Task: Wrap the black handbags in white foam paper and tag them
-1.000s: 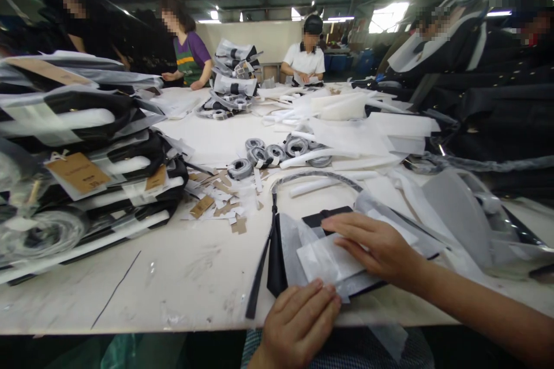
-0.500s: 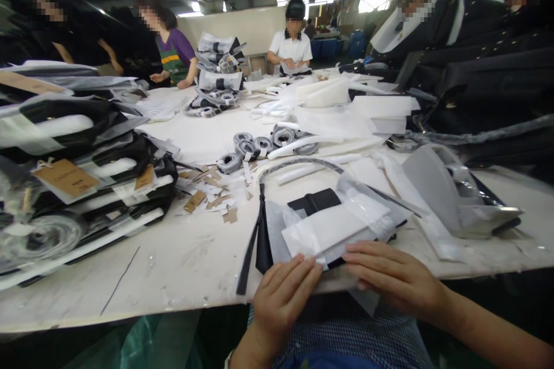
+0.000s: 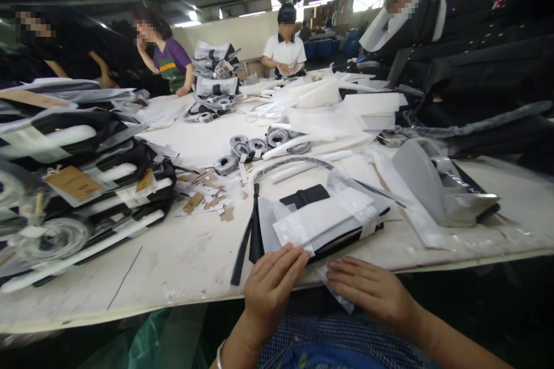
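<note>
Cream worktable (image 3: 182, 268) is looking cluttered. Left hand (image 3: 273, 281), fingers together, is resting on the near edge of the wrapped black handbag (image 3: 324, 218), lying beyond it. Right hand (image 3: 374, 291), fingers together, is covering a translucent sheet (image 3: 345, 304); can't tell if either is pinching. Suggest keeping left steady, sheet unwrinkled. Bag stack (image 3: 125, 164) is crowding left of left hand, coiled straps (image 3: 224, 165) beyond.

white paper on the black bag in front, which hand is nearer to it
Left. The left hand has its fingertips at the near corner of the white paper; the right hand is apart from it, at the table's front edge.
</note>
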Available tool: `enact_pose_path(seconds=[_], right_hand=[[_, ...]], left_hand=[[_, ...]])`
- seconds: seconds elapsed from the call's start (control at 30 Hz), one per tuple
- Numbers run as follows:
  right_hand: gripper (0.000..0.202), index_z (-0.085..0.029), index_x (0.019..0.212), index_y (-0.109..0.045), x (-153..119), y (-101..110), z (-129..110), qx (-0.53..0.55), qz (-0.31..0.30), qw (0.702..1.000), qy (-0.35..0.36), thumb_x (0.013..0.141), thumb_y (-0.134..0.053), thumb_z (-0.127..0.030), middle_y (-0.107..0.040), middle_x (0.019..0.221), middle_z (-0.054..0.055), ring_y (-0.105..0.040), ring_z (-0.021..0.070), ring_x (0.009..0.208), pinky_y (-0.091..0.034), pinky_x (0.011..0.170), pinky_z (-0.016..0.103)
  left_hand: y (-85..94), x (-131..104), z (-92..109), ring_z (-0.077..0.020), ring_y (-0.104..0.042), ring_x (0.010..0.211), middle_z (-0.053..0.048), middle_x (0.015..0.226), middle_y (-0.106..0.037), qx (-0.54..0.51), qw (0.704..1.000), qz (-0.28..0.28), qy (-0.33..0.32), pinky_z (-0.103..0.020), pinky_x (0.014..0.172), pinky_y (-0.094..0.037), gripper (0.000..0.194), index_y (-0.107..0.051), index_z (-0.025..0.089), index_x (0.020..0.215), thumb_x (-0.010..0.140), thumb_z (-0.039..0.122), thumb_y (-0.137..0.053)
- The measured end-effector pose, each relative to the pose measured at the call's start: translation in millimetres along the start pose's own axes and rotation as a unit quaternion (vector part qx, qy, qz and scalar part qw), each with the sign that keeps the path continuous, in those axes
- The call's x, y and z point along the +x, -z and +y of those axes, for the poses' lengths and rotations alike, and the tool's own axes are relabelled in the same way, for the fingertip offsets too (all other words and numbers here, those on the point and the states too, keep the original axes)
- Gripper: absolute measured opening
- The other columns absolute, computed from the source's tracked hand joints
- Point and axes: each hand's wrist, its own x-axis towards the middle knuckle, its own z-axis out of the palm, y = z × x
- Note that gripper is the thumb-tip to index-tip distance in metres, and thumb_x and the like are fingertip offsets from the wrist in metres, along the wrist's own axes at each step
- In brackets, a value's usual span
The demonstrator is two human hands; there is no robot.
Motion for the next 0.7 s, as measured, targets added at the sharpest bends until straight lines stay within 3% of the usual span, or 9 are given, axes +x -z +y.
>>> enact_pose_path(seconds=[0.23,0.4,0.57,0.7], right_hand=[[0.032,-0.011,0.117,-0.071,20.3,-1.9,-49.0,-0.004,-0.002,0.999,0.053,0.102,-0.042,-0.012,-0.076,0.111,0.009,-0.069,0.0166,0.110,-0.041,0.112,0.035],[0.038,-0.011,0.110,-0.073,8.4,-8.5,-58.4,-0.021,0.055,0.998,0.016,0.103,-0.036,-0.010,-0.077,0.109,0.010,-0.069,0.0164,0.111,-0.037,0.115,0.035],[0.036,-0.010,0.115,-0.072,13.2,3.4,-64.0,-0.018,-0.001,1.000,0.019,0.101,-0.039,-0.009,-0.075,0.114,0.009,-0.068,0.0181,0.114,-0.042,0.114,0.035],[0.040,-0.010,0.110,-0.074,34.4,19.9,-68.7,-0.021,0.021,0.999,0.011,0.101,-0.035,-0.009,-0.076,0.110,0.008,-0.070,0.0190,0.109,-0.045,0.113,0.035]], left_hand=[[1.5,6.2,-1.5,-0.0180,-0.061,0.122,-0.002,0.126,-0.070,0.022,1.000,-0.005,-0.007,-0.032,0.095,-0.053,0.037,-0.059,0.020,0.134,0.099,0.011,-0.053],[2.1,8.2,-6.6,-0.0176,-0.061,0.123,-0.001,0.126,-0.070,0.017,1.000,-0.011,-0.012,-0.033,0.095,-0.052,0.036,-0.059,0.020,0.134,0.100,0.012,-0.051],[3.3,7.1,-5.9,-0.0174,-0.061,0.122,0.000,0.126,-0.070,0.007,1.000,-0.021,-0.001,-0.033,0.096,-0.052,0.037,-0.059,0.022,0.134,0.098,0.012,-0.055],[-0.1,2.7,-0.8,-0.0175,-0.062,0.121,0.000,0.126,-0.070,0.008,1.000,-0.021,0.016,-0.033,0.095,-0.053,0.037,-0.059,0.023,0.134,0.099,0.011,-0.053]])
